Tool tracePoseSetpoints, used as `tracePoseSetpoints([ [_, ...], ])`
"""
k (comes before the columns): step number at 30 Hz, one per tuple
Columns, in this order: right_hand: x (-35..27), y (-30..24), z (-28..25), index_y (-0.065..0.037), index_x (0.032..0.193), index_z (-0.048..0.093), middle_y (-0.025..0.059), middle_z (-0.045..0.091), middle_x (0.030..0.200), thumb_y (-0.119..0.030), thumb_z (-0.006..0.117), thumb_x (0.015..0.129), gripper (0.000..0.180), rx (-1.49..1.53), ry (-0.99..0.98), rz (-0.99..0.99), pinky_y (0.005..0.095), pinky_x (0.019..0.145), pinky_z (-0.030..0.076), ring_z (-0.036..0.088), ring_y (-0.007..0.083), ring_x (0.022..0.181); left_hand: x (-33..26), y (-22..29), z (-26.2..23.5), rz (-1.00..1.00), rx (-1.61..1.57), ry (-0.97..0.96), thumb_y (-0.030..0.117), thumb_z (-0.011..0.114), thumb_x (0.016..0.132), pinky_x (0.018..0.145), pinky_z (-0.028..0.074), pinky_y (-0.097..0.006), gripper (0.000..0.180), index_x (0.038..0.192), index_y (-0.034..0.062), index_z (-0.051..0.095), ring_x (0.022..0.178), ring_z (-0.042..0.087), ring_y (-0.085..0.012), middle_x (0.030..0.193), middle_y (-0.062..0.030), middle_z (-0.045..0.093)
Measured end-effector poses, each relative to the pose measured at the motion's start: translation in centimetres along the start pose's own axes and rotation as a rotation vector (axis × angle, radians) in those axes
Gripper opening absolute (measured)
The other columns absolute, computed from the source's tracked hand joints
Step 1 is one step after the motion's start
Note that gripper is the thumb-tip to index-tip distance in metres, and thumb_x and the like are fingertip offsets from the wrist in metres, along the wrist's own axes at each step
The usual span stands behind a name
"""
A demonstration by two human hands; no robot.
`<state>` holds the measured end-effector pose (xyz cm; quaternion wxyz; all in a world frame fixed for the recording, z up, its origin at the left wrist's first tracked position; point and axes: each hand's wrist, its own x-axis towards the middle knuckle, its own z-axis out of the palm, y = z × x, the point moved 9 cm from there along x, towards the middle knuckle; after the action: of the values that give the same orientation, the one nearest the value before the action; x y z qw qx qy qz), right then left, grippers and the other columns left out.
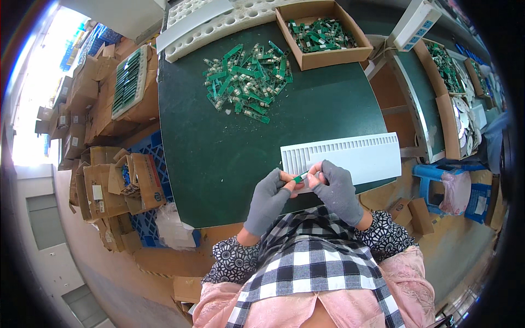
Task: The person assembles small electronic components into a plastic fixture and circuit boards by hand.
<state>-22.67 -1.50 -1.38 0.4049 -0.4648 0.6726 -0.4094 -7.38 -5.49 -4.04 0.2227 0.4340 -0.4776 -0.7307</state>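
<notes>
Presently, the left hand (268, 198), in a grey glove with bare fingertips, has its thumb and forefinger clamped on a small, narrow green circuit board (298, 179). The right hand (337, 190), gloved alike, has its thumb and fingers together on the board's pale end. The remaining fingers of both hands are curled; their exact contact cannot be told. The board is held near the table's near edge, right of its middle, in front of a white rectangular tray with ribbed slots (374, 159). This tray lies at the near right corner of the dark green table (219, 158), partly covered by the hands.

A loose heap of similar green boards (249, 79) lies toward the far edge, left of centre. An open brown cardboard box (331, 59), holding more green boards, stands at the far right corner. Along the far edge, from the far left corner, runs a white foam block with round holes (219, 31); a flat, smooth white strip (194, 23) rests on its left part.
</notes>
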Motion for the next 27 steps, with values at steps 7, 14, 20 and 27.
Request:
tracePoseSetpoints([
  [7, 0.0, 0.0, 0.0, -0.003, 0.090, 0.063, -0.0009, 0.045, 0.056, -0.014, 0.067, 0.088, 0.013, -0.021, 0.012, 0.007, 0.0268, 0.048, 0.035, 0.041, 0.0064, 0.052, 0.0, 0.2, 0.1, 0.004, 0.016, 0.004, 0.004, 0.055, 0.097, 0.081, 0.054, -0.022, 0.013, 0.105, -0.0066, 0.058, 0.098, 0.067, -0.0133, 0.100, -0.0098, 0.066],
  [14, 0.6, -0.2, -0.1, -0.003, 0.097, 0.060, 0.0019, 0.048, 0.057, -0.015, 0.069, 0.088, 0.018, -0.058, 0.036, -0.050, 0.0287, 0.049, 0.038, 0.044, 0.0102, 0.050, 0.4, 0.4, 0.0, 0.018, 0.014, 0.000, 0.005, 0.054, 0.098, 0.082, 0.053, -0.024, 0.011, 0.100, -0.0051, 0.057, 0.099, 0.065, -0.0137, 0.107, -0.0130, 0.065],
  [20, 2.3, -1.4, -4.0, -0.003, 0.102, 0.059, 0.0011, 0.050, 0.060, -0.023, 0.069, 0.091, 0.025, -0.117, 0.098, -0.128, 0.0270, 0.049, 0.039, 0.050, 0.0090, 0.051, -0.1, 0.2, -0.3, 0.039, 0.015, -0.015, 0.008, 0.056, 0.098, 0.083, 0.053, -0.025, 0.013, 0.103, -0.0040, 0.057, 0.102, 0.065, -0.0165, 0.109, -0.0095, 0.063],
  [27, 10.8, -5.0, -9.4, -0.003, 0.089, 0.066, -0.0046, 0.053, 0.065, -0.024, 0.063, 0.096, 0.023, 0.323, -0.006, -0.076, 0.0207, 0.046, 0.041, 0.051, 0.0038, 0.050, 1.2, 6.1, -3.0, 0.300, 0.338, 0.116, 0.011, 0.063, 0.095, 0.076, 0.051, -0.025, 0.016, 0.106, -0.0006, 0.062, 0.084, 0.064, -0.0111, 0.097, -0.0042, 0.068],
])
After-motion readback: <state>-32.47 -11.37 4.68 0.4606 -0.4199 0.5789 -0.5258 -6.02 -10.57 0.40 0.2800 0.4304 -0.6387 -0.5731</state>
